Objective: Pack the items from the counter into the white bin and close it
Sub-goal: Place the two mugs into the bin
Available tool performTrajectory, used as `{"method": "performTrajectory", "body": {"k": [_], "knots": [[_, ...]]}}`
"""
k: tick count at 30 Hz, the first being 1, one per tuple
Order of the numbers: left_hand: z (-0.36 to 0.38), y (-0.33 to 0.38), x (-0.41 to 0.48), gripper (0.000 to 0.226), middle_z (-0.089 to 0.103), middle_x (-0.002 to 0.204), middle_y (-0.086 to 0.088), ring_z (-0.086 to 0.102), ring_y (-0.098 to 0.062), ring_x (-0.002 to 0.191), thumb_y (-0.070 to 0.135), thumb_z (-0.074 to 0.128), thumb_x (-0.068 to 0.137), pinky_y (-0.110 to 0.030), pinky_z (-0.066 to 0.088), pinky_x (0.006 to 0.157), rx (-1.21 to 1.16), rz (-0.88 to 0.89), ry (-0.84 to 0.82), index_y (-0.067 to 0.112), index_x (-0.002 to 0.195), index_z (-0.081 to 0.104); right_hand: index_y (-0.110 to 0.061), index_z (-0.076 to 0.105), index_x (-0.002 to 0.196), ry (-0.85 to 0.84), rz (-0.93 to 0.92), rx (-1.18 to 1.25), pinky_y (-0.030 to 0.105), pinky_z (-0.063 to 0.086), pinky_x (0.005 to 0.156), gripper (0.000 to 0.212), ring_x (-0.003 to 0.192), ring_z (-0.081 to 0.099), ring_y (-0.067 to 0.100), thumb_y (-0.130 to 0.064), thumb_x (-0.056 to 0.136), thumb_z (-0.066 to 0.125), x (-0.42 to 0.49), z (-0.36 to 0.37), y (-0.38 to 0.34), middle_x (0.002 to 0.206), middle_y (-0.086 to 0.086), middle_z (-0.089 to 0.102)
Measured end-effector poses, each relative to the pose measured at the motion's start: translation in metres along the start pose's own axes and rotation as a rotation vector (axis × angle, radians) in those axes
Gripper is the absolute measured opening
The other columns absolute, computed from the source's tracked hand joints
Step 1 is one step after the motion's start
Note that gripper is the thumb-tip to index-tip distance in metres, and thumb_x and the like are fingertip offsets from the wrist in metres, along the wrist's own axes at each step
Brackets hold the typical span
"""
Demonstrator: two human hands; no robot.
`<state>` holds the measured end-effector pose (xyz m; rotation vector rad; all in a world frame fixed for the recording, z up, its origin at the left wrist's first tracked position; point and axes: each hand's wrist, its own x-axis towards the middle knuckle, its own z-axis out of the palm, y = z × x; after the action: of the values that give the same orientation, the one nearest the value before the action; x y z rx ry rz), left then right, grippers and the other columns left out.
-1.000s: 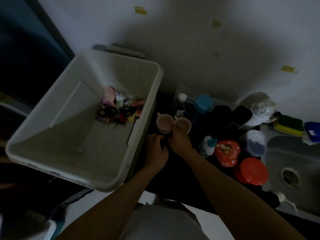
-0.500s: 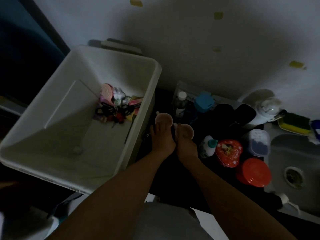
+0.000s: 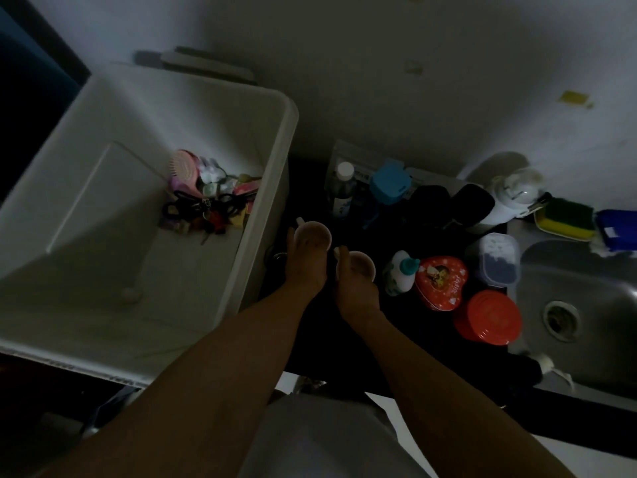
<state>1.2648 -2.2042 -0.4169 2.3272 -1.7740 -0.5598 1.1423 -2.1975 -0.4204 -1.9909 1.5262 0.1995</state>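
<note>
The left hand (image 3: 306,267) gripped the left mug (image 3: 315,231), the right hand (image 3: 356,291) gripped the right mug (image 3: 363,265), both at the dark desk (image 3: 324,339), just beside the open white bin (image 3: 277,188)

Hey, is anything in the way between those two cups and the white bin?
Nothing visible does. The left hand holds the left cup beside the white bin, the right hand the right cup; only the bin's open rim needs clearing.
</note>
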Motion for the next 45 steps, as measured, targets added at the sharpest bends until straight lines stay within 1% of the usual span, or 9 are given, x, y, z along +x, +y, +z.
{"method": "performTrajectory", "body": {"k": [6, 10, 13, 15, 17, 27, 33, 41, 45], "knots": [[0.002, 0.017, -0.014, 0.06, 0.049, 0.141, -0.008, 0.052, -0.023, 0.124, 0.02, 0.056, 0.096, -0.042, 0.044, 0.105, -0.718, -0.252, 0.162, 0.023, 0.15, 0.028, -0.025, -0.005, 0.155, 0.015, 0.014, -0.009, 0.038, 0.05, 0.072, 0.075, 0.098, 0.063, 0.029, -0.022, 0.099, 0.045, -0.012, 0.004, 0.003, 0.125, 0.017, 0.057], [-0.003, 0.013, -0.023, 0.065, 0.05, 0.125, 0.01, 0.057, -0.015, 0.108, 0.024, 0.059, 0.094, -0.022, 0.049, 0.083, -0.463, -0.176, 0.114, 0.032, 0.149, 0.025, -0.025, -0.001, 0.155, 0.028, 0.038, 0.004, 0.037, 0.048, 0.068, 0.073, 0.096, 0.064, 0.03, -0.021, 0.098, 0.046, -0.024, 0.005, 0.002, 0.121, 0.015, 0.059], [-0.008, 0.01, -0.029, 0.06, 0.038, 0.139, 0.006, 0.043, -0.014, 0.124, 0.016, 0.049, 0.1, -0.005, 0.035, 0.099, -0.234, 0.001, 0.017, 0.017, 0.153, 0.022, -0.024, 0.006, 0.153, 0.058, 0.032, 0.009, 0.034, 0.045, 0.062, 0.073, 0.093, 0.064, 0.029, -0.02, 0.094, 0.049, -0.036, 0.005, 0.0, 0.118, 0.014, 0.06], [-0.016, 0.008, -0.031, 0.047, 0.036, 0.151, -0.006, 0.028, -0.024, 0.142, 0.019, 0.042, 0.1, -0.029, 0.006, 0.122, -0.072, 0.101, -0.136, 0.012, 0.146, 0.036, -0.025, 0.009, 0.151, 0.065, 0.026, 0.024, 0.033, 0.044, 0.06, 0.076, 0.094, 0.064, 0.028, -0.021, 0.09, 0.054, -0.044, 0.008, 0.001, 0.118, 0.011, 0.06], [-0.025, 0.007, -0.029, 0.048, 0.045, 0.147, -0.006, 0.032, -0.025, 0.14, 0.017, 0.048, 0.094, -0.049, 0.0, 0.121, 0.166, 0.216, -0.162, 0.016, 0.142, 0.043, -0.026, 0.011, 0.15, 0.071, 0.012, 0.033, 0.032, 0.043, 0.059, 0.079, 0.095, 0.064, 0.026, -0.021, 0.087, 0.058, -0.052, 0.007, 0.0, 0.118, 0.009, 0.06], [-0.082, 0.024, -0.046, 0.045, 0.058, 0.126, -0.003, 0.047, -0.024, 0.12, 0.022, 0.057, 0.08, -0.042, 0.032, 0.105, 0.297, 0.404, 0.008, 0.018, 0.125, 0.055, -0.026, 0.024, 0.14, 0.199, -0.059, 0.101, 0.023, 0.032, 0.049, 0.072, 0.091, 0.061, 0.022, -0.024, 0.08, 0.064, -0.075, -0.028, -0.009, 0.116, 0.004, 0.059], [-0.121, 0.024, -0.055, 0.055, 0.056, 0.128, 0.001, 0.046, -0.021, 0.122, 0.024, 0.055, 0.075, -0.043, 0.034, 0.105, 0.329, 0.461, 0.043, 0.021, 0.13, 0.05, -0.022, 0.028, 0.145, 0.269, -0.114, 0.123, 0.034, 0.051, 0.074, 0.069, 0.113, 0.056, 0.024, -0.029, 0.086, 0.064, -0.088, -0.057, -0.009, 0.132, 0.009, 0.054], [-0.174, 0.016, -0.071, 0.045, 0.059, 0.123, 0.0, 0.05, -0.023, 0.117, 0.022, 0.052, 0.073, -0.038, 0.043, 0.09, 0.395, 0.626, 0.168, 0.017, 0.117, 0.056, -0.027, 0.027, 0.145, 0.46, -0.132, 0.144, 0.013, 0.027, 0.05, 0.074, 0.094, 0.062, 0.015, -0.035, 0.084, 0.067, -0.108, -0.086, -0.032, 0.125, 0.004, 0.059], [-0.197, 0.008, -0.076, 0.033, 0.062, 0.109, -0.003, 0.054, -0.026, 0.107, 0.015, 0.056, 0.069, -0.031, 0.044, 0.068, 0.357, 0.638, 0.246, 0.013, 0.102, 0.059, -0.029, 0.022, 0.148, 0.545, -0.137, 0.064, 0.016, 0.026, 0.05, 0.076, 0.089, 0.062, 0.015, -0.036, 0.085, 0.065, -0.109, -0.105, -0.055, 0.121, 0.004, 0.06]]}}
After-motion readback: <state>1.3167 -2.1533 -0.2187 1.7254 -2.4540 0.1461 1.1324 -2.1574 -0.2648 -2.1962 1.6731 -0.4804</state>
